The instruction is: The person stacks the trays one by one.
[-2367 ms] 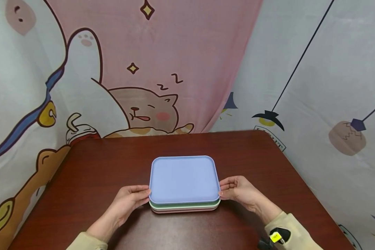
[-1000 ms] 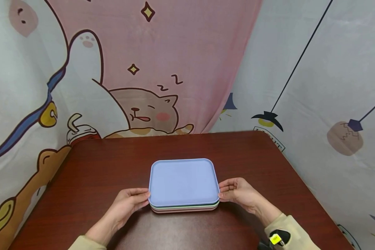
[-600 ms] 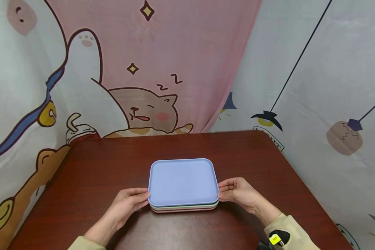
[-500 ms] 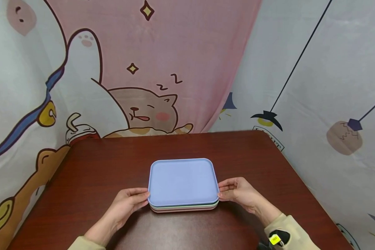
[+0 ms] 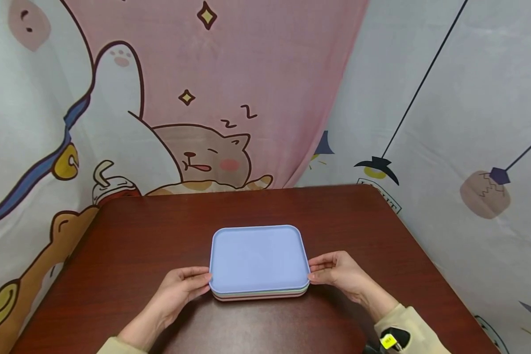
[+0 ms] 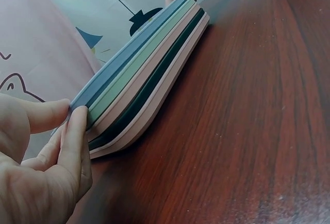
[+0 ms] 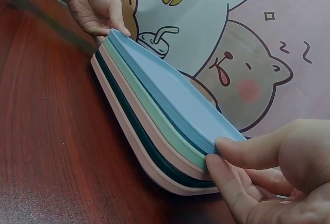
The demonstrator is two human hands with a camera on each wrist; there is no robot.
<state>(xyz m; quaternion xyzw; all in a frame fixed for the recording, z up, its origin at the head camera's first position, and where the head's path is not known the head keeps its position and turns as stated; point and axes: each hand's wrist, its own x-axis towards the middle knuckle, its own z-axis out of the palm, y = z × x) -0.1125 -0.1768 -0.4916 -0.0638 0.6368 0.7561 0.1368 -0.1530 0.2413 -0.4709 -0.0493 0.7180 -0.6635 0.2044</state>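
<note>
A stack of rectangular trays sits near the table's middle. On top is a light blue tray [image 5: 259,260]. Beneath it, the left wrist view shows a light green tray [image 6: 138,63], a pink tray, a dark green tray [image 6: 178,42] and another pink tray [image 6: 154,103] at the bottom. My left hand [image 5: 179,295] pinches the blue tray's left rim near its front corner, thumb at the top edge and fingers under it. At the opposite side my right hand [image 5: 342,275] pinches the right rim the same way. Fingertips under the rim are partly hidden.
The dark reddish-brown wooden table [image 5: 159,236] runs back to a printed cloth [image 5: 265,98] with cartoon animals. More cloth hangs along the left and right sides. A black device with a yellow tag [image 5: 388,341] is at my right sleeve.
Both hands have lowered the blue tray slightly toward the front. The green strip seen below its front edge has narrowed, so the blue tray lies closer onto the stack.
</note>
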